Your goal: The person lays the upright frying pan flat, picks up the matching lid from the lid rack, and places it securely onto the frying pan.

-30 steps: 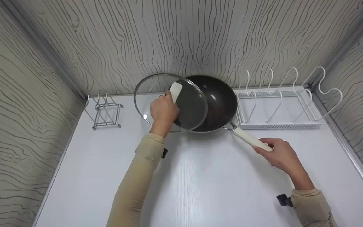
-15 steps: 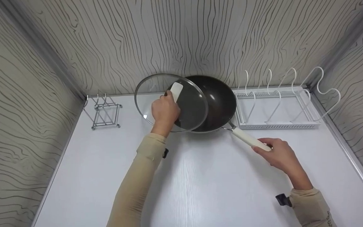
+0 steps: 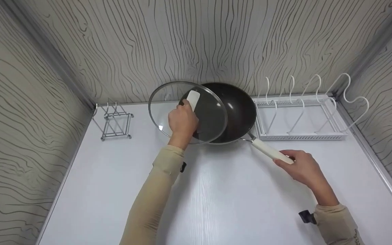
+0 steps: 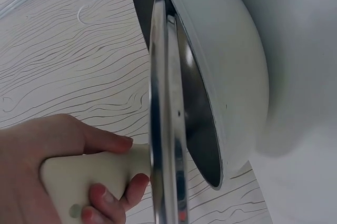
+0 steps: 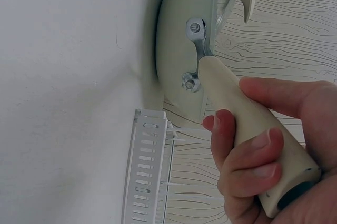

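My left hand [image 3: 183, 121] grips the cream knob [image 4: 84, 176] of a round glass lid [image 3: 163, 102] with a metal rim [image 4: 167, 103]. The lid is held tilted above the left part of a dark-lined frying pan [image 3: 238, 109]. In the left wrist view the lid's rim overlaps the pan's edge, and the pan's pale outside [image 4: 237, 61] shows behind it. My right hand [image 3: 301, 168] holds the end of the pan's cream handle [image 5: 247, 113], fingers curled round it. Two metal screws fasten the handle's bracket [image 5: 197, 29] to the pan's side.
Right of the pan stands a white rack [image 3: 301, 136] with several tall wire loops, its near corner close to the pan. A small grey wire rack [image 3: 116, 136] stands at the back left. A wood-patterned wall [image 3: 196, 41] rises directly behind the pan.
My left hand and the lid have shifted slightly right, further over the pan. The right hand and the pan have stayed almost still.
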A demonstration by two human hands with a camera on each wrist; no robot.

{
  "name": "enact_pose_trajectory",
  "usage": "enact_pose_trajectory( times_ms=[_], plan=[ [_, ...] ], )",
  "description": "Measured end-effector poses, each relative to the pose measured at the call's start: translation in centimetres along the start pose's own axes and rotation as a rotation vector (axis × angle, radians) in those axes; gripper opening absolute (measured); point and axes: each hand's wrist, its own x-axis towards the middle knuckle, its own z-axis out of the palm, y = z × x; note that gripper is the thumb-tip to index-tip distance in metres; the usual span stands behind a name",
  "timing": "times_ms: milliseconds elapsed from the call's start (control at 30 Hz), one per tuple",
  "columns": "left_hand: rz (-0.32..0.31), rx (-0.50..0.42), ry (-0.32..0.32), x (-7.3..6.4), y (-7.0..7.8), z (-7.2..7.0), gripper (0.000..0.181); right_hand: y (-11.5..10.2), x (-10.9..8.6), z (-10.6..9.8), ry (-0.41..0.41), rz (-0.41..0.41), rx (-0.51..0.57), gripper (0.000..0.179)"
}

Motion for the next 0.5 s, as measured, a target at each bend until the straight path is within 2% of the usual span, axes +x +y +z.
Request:
enact_pose_trajectory(
  times_ms=[267,500],
  plan=[
    [-0.022,0.007,-0.001,-0.1,1.0,0.4,0.056,0.0,-0.1,0.0,-0.002,0.012,0.013,0.057],
    [-0.029,0.027,-0.031,-0.2,1.4,0.7,0.056,0.0,-0.1,-0.1,-0.004,0.024,0.017,0.058]
  ],
)
